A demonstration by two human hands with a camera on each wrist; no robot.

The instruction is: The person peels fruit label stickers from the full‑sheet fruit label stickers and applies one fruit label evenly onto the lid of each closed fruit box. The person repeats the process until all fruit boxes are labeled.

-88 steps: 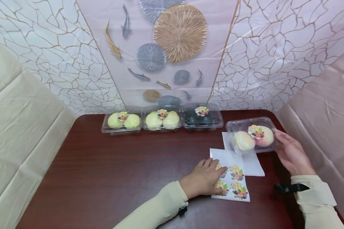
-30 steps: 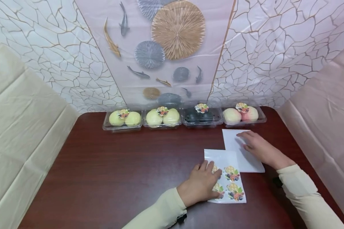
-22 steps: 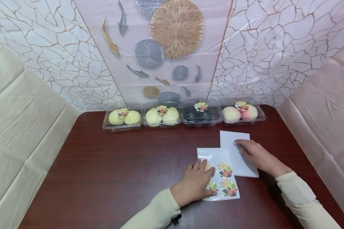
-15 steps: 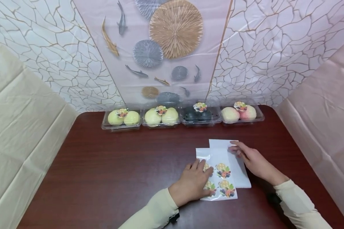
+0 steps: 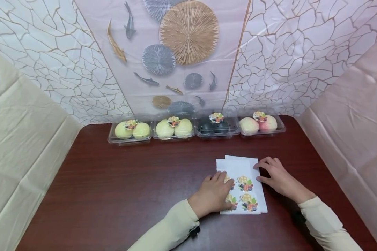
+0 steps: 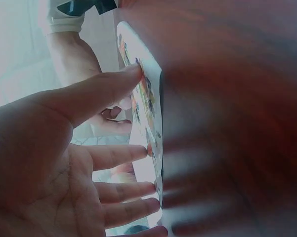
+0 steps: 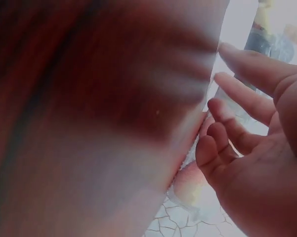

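Note:
My left hand (image 5: 211, 195) rests with spread fingers on the left side of a white sheet of fruit-print stickers (image 5: 245, 184). The left wrist view shows its thumb and fingertips touching the sheet's edge and surface, and it grips nothing. Beneath lies another white sheet (image 5: 263, 202), mostly covered, showing along the top and right. My right hand (image 5: 281, 178) is at the right edge of the sheets. In the right wrist view, its thumb and forefinger touch the paper's edge (image 7: 222, 64), while the other fingers bend loosely.
Along the table's back edge stand clear plastic boxes in a row: two with pale yellow-green fruit (image 5: 132, 130) (image 5: 174, 129), one with dark fruit (image 5: 216, 127), one with peaches (image 5: 259, 124). Each lid bears a fruit sticker. Patterned cloth (image 5: 270, 62) hangs behind the dark red table (image 5: 128, 181).
The peach box went from my right hand to the row's right end. My right hand then slid the under sheet left and nearer, beneath the sticker sheet, which shifted slightly left with my left hand.

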